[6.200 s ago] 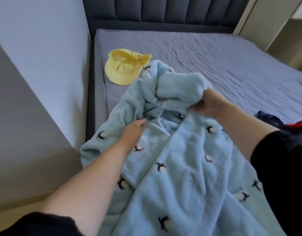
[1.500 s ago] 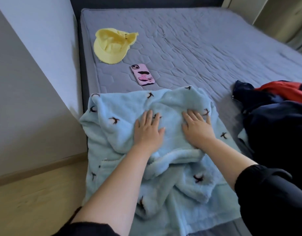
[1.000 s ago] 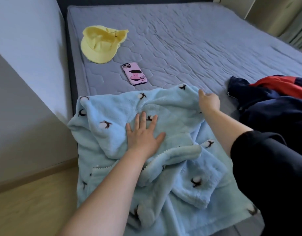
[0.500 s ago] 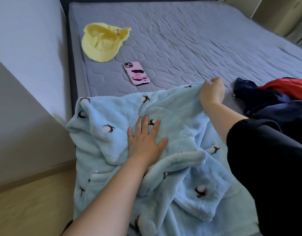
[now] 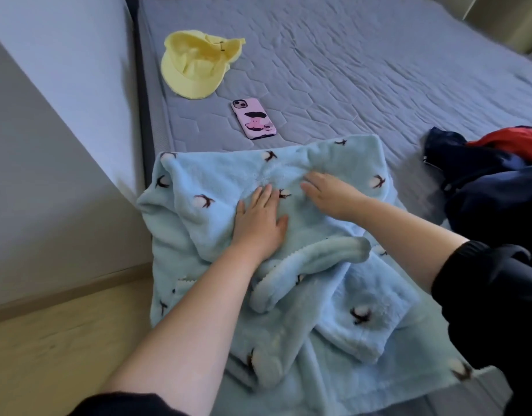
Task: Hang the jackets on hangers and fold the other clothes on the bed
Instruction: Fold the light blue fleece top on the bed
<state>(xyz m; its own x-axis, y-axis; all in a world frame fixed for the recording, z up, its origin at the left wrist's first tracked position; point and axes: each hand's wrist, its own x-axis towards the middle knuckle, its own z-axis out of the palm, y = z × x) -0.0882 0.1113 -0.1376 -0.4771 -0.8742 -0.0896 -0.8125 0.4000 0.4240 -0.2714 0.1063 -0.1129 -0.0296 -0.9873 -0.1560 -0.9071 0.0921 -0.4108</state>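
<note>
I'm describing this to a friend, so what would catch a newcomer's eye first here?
A pale blue fleece garment with dark bird-like motifs covers the near edge of the bed, with the left hand and right hand pressed flat on it side by side. Beyond it lie a pink phone and, farther back, a yellow hat; a navy and red clothes heap sits at the right.

Grey quilted bed (image 5: 348, 70), pale wall (image 5: 63, 85), wooden floor (image 5: 48, 355)

The left hand (image 5: 260, 219) lies flat, palm down, fingers (image 5: 264, 196) straight toward 12 o'clock. The right hand (image 5: 330, 195), just beside it at its 2 o'clock, lies palm down too, fingers stretched toward 10 o'clock.
</note>
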